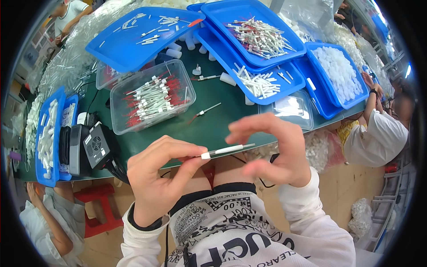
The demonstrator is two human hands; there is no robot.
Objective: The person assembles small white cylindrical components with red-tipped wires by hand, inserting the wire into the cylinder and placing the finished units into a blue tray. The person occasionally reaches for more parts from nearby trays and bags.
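The left hand (162,175) pinches a white rod (229,149) — its long axis points right, toward the spread, empty right hand (290,153).

Gap between bin (190,89) and tray (267,101)

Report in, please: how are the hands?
Left hand pinching slim white part. Right hand open near its tip. Similar part beyond, on green table, not blocking.

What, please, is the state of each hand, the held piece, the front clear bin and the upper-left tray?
Left hand: pinched on the slim white piece.
Right hand: open, fingers and thumb apart.
Slim white piece: held, tip pointing right.
Front clear bin: uncovered, filled with red-wired pieces.
Upper-left blue tray: uncovered, sparsely scattered with white pieces.
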